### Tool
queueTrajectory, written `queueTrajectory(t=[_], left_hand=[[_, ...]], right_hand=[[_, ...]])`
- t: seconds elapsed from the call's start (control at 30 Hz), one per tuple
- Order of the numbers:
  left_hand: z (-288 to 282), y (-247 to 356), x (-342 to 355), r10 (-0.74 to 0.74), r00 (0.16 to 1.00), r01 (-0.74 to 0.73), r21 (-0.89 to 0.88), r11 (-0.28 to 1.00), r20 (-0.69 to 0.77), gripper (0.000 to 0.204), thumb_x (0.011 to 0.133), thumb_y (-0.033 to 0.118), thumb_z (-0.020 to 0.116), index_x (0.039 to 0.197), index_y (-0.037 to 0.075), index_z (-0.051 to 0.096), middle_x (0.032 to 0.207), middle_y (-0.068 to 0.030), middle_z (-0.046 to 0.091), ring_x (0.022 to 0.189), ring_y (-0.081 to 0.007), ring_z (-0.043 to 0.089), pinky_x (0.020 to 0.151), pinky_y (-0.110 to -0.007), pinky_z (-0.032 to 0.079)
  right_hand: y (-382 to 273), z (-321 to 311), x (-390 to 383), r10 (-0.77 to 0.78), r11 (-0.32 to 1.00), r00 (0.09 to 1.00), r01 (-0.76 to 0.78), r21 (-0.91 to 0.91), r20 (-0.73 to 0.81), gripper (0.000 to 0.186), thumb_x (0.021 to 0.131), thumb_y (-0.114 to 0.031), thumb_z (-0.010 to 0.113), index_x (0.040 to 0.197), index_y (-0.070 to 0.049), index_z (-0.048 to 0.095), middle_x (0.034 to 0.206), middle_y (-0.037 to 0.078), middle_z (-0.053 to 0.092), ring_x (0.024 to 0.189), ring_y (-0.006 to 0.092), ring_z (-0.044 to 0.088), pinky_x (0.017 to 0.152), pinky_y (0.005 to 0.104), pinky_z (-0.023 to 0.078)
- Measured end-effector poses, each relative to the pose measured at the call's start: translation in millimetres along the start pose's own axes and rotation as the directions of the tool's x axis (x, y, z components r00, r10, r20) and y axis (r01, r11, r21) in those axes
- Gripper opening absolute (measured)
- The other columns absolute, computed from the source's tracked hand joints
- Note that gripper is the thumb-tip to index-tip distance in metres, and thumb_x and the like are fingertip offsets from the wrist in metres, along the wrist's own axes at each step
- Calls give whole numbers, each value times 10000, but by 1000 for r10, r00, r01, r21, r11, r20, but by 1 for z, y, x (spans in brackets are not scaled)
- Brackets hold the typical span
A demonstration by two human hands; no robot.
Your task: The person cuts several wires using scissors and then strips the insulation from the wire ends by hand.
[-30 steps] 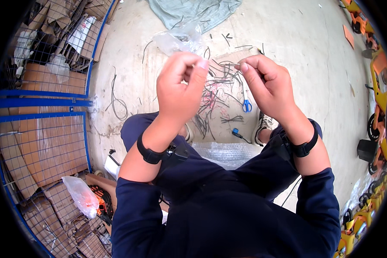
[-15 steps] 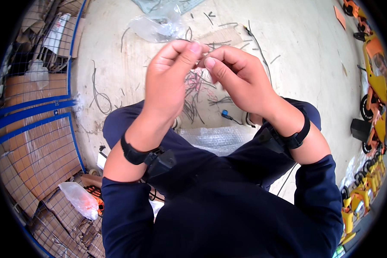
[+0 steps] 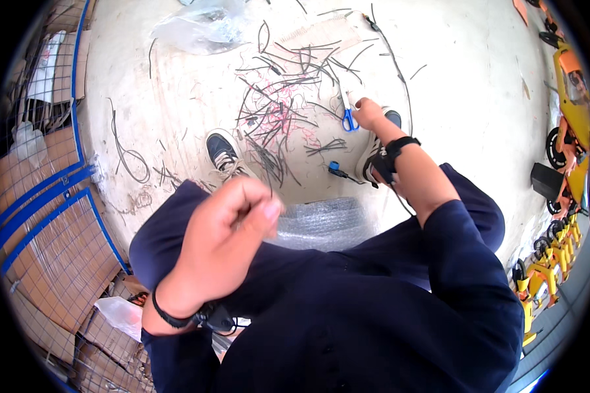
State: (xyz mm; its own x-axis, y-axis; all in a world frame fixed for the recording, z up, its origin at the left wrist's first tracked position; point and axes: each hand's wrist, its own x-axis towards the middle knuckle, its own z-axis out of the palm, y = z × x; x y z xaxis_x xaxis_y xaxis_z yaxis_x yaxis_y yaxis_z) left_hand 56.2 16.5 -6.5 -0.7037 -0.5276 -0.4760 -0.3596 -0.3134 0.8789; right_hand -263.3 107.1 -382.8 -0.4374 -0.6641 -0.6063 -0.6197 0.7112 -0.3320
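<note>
My left hand (image 3: 226,239) is raised over my left thigh, smeared by motion. Its fingers are curled and the thumb is pressed to the bent forefinger; what the pinch holds, if anything, is too blurred to make out. Far forward, my right hand (image 3: 370,114) reaches down to the floor beside my right shoe, its fingers bent but apart, with nothing visible in them. Just left of it lie scissors with blue handles (image 3: 349,120), close to the fingertips. Short black cable pieces (image 3: 265,98) and thin pink and red strands (image 3: 283,118) are scattered between my feet.
Bubble wrap (image 3: 324,223) lies between my legs. A black cable with a blue connector (image 3: 334,167) is near my right shoe. Beyond the scraps are a clear plastic bag (image 3: 200,29) and flat cardboard (image 3: 321,39). A blue mesh cage (image 3: 80,124) stands left, yellow wheeled machines (image 3: 573,98) right.
My hands, together before, have parted. The right went forward and down beside the scissors; the left drew back toward my body. The floor scraps and my shoes have come into view.
</note>
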Motion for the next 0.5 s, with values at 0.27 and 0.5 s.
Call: queueTrajectory(t=[0.27,0.5], left_hand=[[-16,-8,9,-206,973,174,-245,954,-109,142,997,135,525,929,11,506,870,-80,594,558,-16,358,528,-175,294],[-17,-4,6,-146,979,114,-211,971,-142,186,993,176,538,902,27,473,802,-57,509,528,-41,346,504,-192,291]], right_hand=[[5,70,9,210,977,977,-211,-21,-30,451,797,-151,651,1197,-20,488,1195,190,540,1132,381,545,932,440,498],[9,46,23,138,988,907,-154,9,398,600,750,-233,740,1261,-25,504,1448,192,408,1257,387,473,984,420,469]])
